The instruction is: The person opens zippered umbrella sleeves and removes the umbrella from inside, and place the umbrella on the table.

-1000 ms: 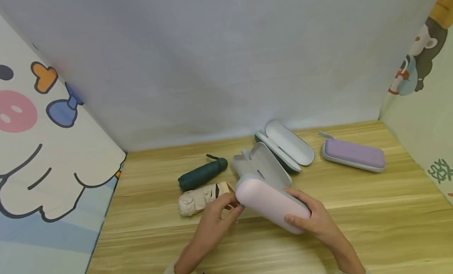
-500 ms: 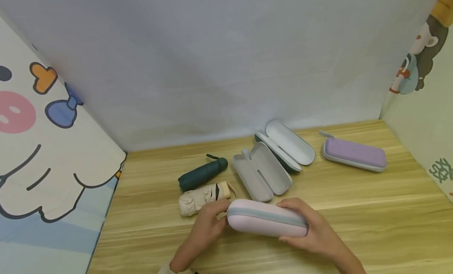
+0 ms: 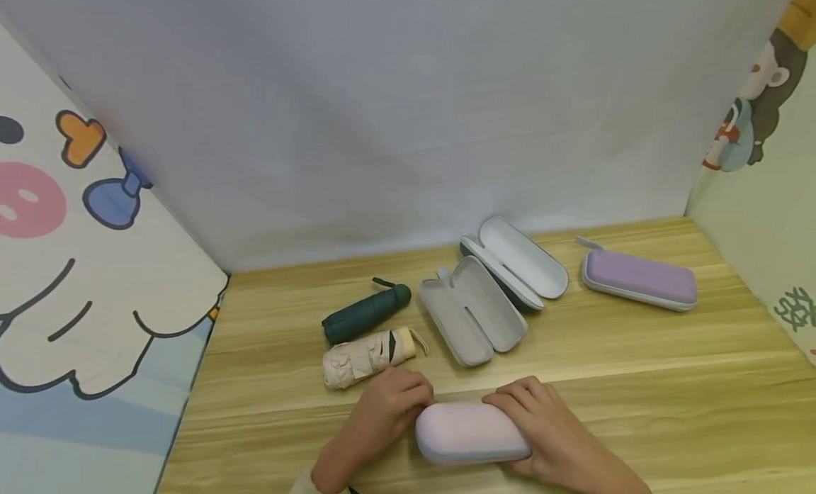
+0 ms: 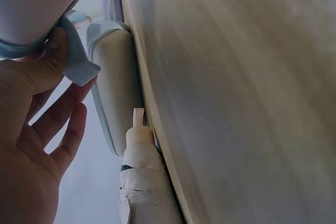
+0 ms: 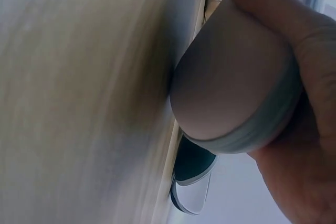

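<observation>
Your right grip point(image 3: 542, 434) wraps the right end of the closed pink case point(image 3: 472, 429), over the near part of the surface point(image 3: 637, 352); your left grip point(image 3: 390, 405) pinches its grey-blue tab point(image 4: 79, 59), other fingers bent. Beyond, the grey case point(image 3: 451, 320) and green case point(image 3: 524, 256) lie open, linings showing; the purple case point(image 3: 640, 276) is closed.

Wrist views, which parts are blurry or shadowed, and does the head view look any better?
Left wrist: the tabletop is smeared, yet the grey-blue strap shows its ribbing; right wrist: the tabletop is blurred too, with dark shadow beside the pale pink case; head: brighter, with outlines mostly clear.
</observation>
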Motion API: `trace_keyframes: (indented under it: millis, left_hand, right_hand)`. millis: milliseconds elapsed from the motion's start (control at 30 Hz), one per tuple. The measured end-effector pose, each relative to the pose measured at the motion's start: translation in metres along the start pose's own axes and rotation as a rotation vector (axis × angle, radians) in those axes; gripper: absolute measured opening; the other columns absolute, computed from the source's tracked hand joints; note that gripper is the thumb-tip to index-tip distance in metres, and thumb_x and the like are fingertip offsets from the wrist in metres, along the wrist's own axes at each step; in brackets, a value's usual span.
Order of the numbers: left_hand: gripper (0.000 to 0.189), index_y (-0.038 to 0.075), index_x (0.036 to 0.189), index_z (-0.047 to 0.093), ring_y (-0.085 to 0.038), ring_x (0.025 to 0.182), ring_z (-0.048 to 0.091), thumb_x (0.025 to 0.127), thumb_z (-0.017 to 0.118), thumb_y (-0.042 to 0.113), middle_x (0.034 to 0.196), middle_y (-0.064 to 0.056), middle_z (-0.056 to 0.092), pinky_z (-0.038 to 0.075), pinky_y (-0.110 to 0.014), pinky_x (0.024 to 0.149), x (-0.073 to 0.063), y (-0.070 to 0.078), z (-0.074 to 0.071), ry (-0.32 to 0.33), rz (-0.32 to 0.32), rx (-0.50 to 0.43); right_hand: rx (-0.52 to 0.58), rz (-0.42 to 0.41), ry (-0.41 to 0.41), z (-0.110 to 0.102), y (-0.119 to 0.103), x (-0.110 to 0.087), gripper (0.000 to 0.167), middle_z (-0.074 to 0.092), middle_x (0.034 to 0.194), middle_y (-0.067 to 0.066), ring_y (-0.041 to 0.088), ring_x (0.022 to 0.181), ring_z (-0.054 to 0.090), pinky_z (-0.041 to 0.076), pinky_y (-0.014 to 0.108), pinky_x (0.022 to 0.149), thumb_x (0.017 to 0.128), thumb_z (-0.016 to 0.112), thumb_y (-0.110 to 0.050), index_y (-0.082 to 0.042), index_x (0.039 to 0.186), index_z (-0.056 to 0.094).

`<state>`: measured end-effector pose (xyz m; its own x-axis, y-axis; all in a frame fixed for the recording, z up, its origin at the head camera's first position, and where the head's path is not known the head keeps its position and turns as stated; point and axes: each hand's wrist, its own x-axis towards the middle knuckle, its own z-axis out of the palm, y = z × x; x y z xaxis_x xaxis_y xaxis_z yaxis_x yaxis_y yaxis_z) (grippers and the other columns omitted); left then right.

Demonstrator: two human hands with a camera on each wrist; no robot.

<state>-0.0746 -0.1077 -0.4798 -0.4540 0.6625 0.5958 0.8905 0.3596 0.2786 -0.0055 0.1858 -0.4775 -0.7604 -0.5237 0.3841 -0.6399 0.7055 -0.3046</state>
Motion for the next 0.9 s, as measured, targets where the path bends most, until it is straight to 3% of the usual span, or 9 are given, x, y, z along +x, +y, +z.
trace_keyframes:
  millis: [167,400,667,900]
  left_hand:
    - [0.016,0.021,0.086,0.069,-0.006,0.09,0.064,0.084,0.083,0.013,0.097,0.009,0.068,0.048,-0.024,0.079,-0.004,0.0,0.003,-0.061,-0.018,0.072]
    - [0.019,0.023,0.08,0.067,-0.01,0.095,0.063,0.085,0.083,0.016,0.097,0.009,0.065,0.049,-0.031,0.082,-0.004,0.0,0.003,-0.171,-0.073,0.191]
    - [0.02,0.026,0.079,0.066,-0.01,0.092,0.062,0.087,0.083,0.022,0.093,0.011,0.064,0.048,-0.032,0.083,-0.002,0.004,0.001,-0.255,-0.104,0.291]
    - [0.017,0.026,0.082,0.068,-0.009,0.091,0.061,0.087,0.084,0.023,0.094,0.012,0.065,0.048,-0.032,0.084,0.0,0.005,-0.003,-0.28,-0.092,0.322]
  right_hand:
    - [-0.04,-0.012,-0.032,0.0,0.0,0.0,0.09,0.063,0.125,-0.012,0.011,0.112,0.054,0.045,0.038,0.091,0.054,0.1,-0.045,-0.019,0.133,0.064]
    - [-0.068,-0.006,-0.091,0.001,-0.004,-0.001,0.09,0.062,0.13,-0.009,0.015,0.117,0.059,0.048,0.044,0.095,0.068,0.088,-0.063,-0.021,0.142,0.061]
    - [-0.075,0.03,-0.134,0.0,-0.009,-0.006,0.086,0.06,0.133,-0.01,0.015,0.122,0.057,0.048,0.044,0.099,0.077,0.081,-0.066,-0.026,0.149,0.056]
    - [-0.077,0.056,-0.145,0.0,-0.011,-0.01,0.082,0.059,0.135,-0.013,0.013,0.125,0.056,0.049,0.045,0.1,0.082,0.076,-0.068,-0.031,0.152,0.052]
